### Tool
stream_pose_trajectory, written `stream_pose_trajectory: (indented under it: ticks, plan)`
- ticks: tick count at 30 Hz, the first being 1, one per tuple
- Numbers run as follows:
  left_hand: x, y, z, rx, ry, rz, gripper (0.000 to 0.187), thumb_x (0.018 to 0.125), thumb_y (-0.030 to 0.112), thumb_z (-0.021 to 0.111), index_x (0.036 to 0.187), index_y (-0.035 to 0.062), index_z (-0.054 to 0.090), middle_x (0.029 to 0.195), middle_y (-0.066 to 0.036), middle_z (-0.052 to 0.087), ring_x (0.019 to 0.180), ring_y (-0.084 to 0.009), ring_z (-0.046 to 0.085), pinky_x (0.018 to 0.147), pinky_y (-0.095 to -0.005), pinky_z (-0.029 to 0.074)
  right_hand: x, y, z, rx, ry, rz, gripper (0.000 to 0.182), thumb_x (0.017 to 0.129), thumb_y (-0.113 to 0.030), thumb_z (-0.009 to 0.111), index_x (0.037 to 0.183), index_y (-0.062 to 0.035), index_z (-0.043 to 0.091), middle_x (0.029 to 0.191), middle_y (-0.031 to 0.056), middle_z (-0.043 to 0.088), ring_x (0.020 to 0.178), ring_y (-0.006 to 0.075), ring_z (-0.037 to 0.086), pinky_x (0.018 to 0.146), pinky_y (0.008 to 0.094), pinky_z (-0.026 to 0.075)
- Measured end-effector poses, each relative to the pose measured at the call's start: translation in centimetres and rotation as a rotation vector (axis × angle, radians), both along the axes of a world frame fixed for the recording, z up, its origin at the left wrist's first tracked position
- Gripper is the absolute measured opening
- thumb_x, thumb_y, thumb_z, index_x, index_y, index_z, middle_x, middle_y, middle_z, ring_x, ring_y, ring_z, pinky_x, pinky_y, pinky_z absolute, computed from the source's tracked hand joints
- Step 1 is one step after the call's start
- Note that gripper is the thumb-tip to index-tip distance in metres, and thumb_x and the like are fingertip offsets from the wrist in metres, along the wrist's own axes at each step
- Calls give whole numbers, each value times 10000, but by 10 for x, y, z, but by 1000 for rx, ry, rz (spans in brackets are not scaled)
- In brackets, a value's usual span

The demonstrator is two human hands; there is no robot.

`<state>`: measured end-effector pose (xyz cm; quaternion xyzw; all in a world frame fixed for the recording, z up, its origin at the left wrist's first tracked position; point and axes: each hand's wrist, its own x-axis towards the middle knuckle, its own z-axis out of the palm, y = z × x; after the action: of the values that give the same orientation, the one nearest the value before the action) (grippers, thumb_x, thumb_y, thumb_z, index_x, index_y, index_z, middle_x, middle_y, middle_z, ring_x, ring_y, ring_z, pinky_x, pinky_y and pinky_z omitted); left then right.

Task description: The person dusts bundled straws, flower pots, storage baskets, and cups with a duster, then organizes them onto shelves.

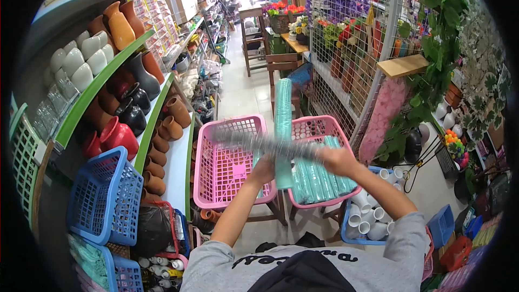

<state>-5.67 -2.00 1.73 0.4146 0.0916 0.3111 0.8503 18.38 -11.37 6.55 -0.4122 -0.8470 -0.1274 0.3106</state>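
My left hand (263, 168) is closed around the lower part of a long teal plastic-wrapped bundle (283, 105), which stands nearly upright in this view. My right hand (336, 161) grips one end of a long dark grey stick-like duster (246, 140), smeared by motion. The duster crosses in front of the bundle and reaches over the left pink basket (204, 170). Below my right hand, the right pink basket (333, 124) holds several similar teal bundles (311, 181). Part of another teal strip shows in the left basket behind my left hand.
On the left, shelves carry clay pots (172, 127), white vases (82, 75) and a red vase (120, 134). A blue basket (105, 197) stands below them. White vases (373, 216) fill a blue crate at right. A wire rack (346, 38) and chair (282, 67) stand ahead.
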Motion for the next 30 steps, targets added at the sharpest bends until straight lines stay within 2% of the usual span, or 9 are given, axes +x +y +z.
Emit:
stream_pose_trajectory:
  ticks: [2, 3, 8, 14, 16, 21, 24, 26, 30]
  plan:
    - [-5, 6, 1, -141, 39, 24, 383, 909, 287, 399, 1209, 49, 412, 1085, -67, 527, 975, -154, 528, 787, -296, 476, -7, -21, 16, -190, -440, -29, 463, 723, -87, 526, 1172, -196, 495, 797, 58, 594, 596, 244, 591, 469, 371, 478]
    - [-3, 1, 5, 178, 152, 104, 371, 909, 275, 391, 1204, 51, 412, 1067, -64, 524, 946, -158, 534, 708, -303, 504, 10, -5, -1, -87, -308, 7, 458, 736, -101, 514, 1182, -199, 487, 851, 65, 608, 596, 242, 599, 439, 359, 474]
    - [7, -8, 4, -204, 42, -4, 419, 919, 410, 310, 1132, 74, 441, 871, -72, 519, 747, -133, 525, 540, -275, 484, 31, 36, 31, -51, 350, -477, 385, 754, -61, 495, 1138, -84, 507, 841, 206, 584, 719, 352, 582, 574, 416, 486]
    - [0, -8, 12, -31, 160, 132, 408, 907, 406, 372, 1154, 91, 450, 928, -46, 546, 768, -142, 546, 583, -276, 501, -17, -23, 9, -112, -302, -27, 490, 721, -107, 554, 1199, -187, 483, 743, 55, 585, 502, 220, 561, 402, 345, 439]
    - [-5, -10, 3, 95, 398, 199, 411, 905, 329, 422, 1233, 82, 405, 914, -39, 551, 799, -125, 552, 608, -287, 512, 0, -7, 11, -14, -283, -110, 429, 734, -133, 551, 1160, -161, 509, 712, 79, 564, 519, 241, 560, 423, 358, 442]
    - [8, -3, -2, -94, 97, 173, 365, 905, 315, 425, 1185, 81, 435, 849, -66, 560, 644, -118, 556, 574, -270, 508, 1, 16, 37, -90, 323, -438, 381, 735, -99, 514, 1116, -110, 517, 764, 142, 580, 605, 337, 567, 541, 416, 466]
    - [11, -4, 6, -321, 103, 231, 329, 916, 326, 391, 1103, 71, 484, 820, -50, 561, 629, -117, 552, 568, -256, 498, -18, -13, 5, -181, -16, -152, 440, 728, -103, 529, 1165, -146, 495, 696, 105, 556, 545, 290, 559, 470, 387, 456]
    - [7, 4, -5, -395, -157, 4, 378, 921, 366, 357, 1061, 50, 511, 824, -49, 564, 617, -131, 552, 549, -262, 492, -34, -35, -1, -199, -158, 27, 509, 718, -112, 552, 1214, -183, 462, 650, 63, 513, 496, 229, 543, 412, 347, 440]
    - [12, -3, -3, -228, 28, 171, 474, 901, 466, 342, 1095, 59, 487, 772, -20, 543, 615, -128, 553, 499, -290, 473, -24, -28, 5, -118, -224, -80, 533, 709, -123, 573, 1224, -193, 455, 619, 45, 473, 478, 207, 532, 405, 328, 437]
